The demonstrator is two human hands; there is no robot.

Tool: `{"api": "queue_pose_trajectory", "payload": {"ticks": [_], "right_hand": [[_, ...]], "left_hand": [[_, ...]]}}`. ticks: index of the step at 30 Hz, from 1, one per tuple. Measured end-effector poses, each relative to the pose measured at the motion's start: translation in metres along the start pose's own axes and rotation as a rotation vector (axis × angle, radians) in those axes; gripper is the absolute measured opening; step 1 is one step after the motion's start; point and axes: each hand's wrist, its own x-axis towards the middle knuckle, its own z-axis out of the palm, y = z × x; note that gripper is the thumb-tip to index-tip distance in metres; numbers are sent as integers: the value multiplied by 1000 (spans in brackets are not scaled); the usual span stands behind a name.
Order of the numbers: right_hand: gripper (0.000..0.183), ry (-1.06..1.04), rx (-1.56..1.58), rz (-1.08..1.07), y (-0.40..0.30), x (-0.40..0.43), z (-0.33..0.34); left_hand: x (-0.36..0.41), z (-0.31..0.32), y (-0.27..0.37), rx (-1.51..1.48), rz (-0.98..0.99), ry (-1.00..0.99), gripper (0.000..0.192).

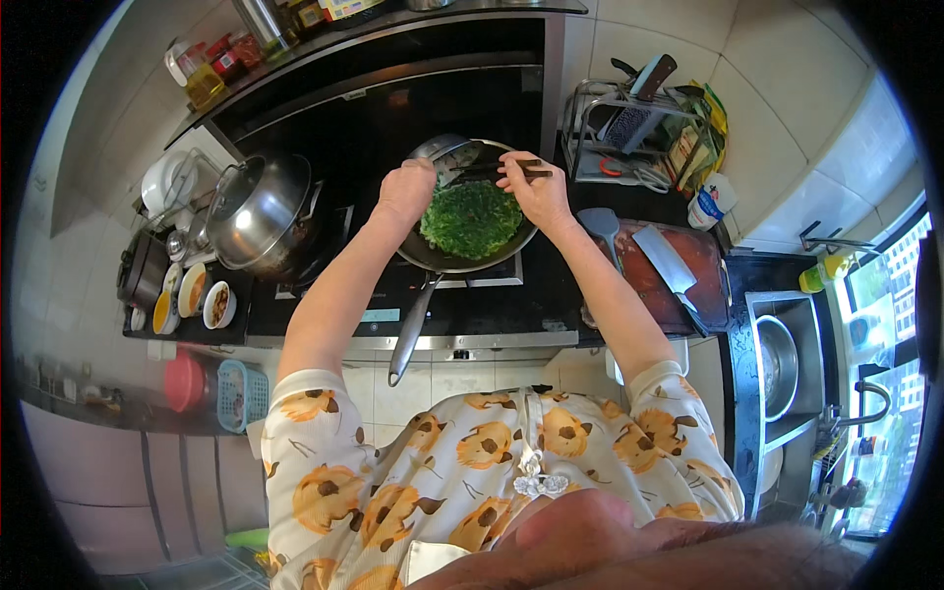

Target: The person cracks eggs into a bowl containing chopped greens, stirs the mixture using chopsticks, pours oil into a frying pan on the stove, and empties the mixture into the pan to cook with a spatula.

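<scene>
A frying pan [527, 237] stands on the right side of the black gas stove, its long metal handle pointing back towards me. Bright green chopped leaves, in what looks like a wet mixture [472, 221], cover most of the pan's base in a rough round. My left hand [408, 193] grips a metal bowl [441, 147], tipped over the far side of the pan. Residue clings to the bowl's inside. Between the fingers of my right hand [538, 190] is a pair of dark chopsticks [478, 169], with their tips at the bowl's mouth.
Left of the pan sits a large lidded steel pot [258, 214], beside small bowls of ingredients [220, 305]. To the right, a cleaver [664, 258] and a grey spatula [601, 223] lie on a wooden cutting board [708, 273]. Behind them is a knife rack [582, 133]; a sink [807, 346] is farther right.
</scene>
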Motion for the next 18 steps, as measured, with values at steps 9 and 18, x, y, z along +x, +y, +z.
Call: {"api": "queue_pose_trajectory", "payload": {"ticks": [9,18], "right_hand": [[15,42,-40,-45,-4,27,-4],[14,-224,-51,-27,28,52,-32]], "left_hand": [[-2,-5,-23,-337,-316,-67,19],[-8,-19,-9,-332,-356,-30,19]]}}
